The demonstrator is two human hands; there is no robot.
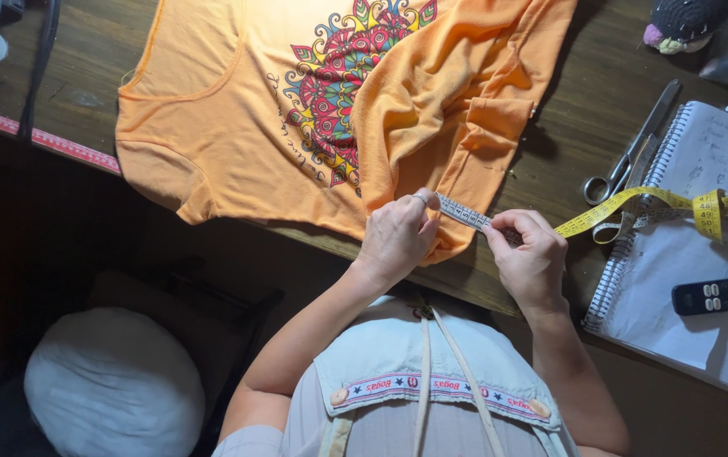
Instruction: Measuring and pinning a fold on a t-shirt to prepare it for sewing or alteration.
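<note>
L hand (398, 237) and R hand (526, 254) each pinch the measuring tape (464, 212), stretched taut betw. them across the hem of the orange T-shirt (237, 161) at worktop (576, 127) edge. Tape's yellow remainder trails R over spiral notebook (694, 279), near scissors (631, 156) and remote (719, 294).

Measuring tape (464, 211): yellow outside, white stretch pulled taut between both hands, laid flat across the shirt's lower edge; remainder trailed right in loose loops. Orange T-shirt (237, 144): multicoloured mandala print, lay on the dark wooden table, right side folded over and bunched, hem at the table's near edge.
</note>
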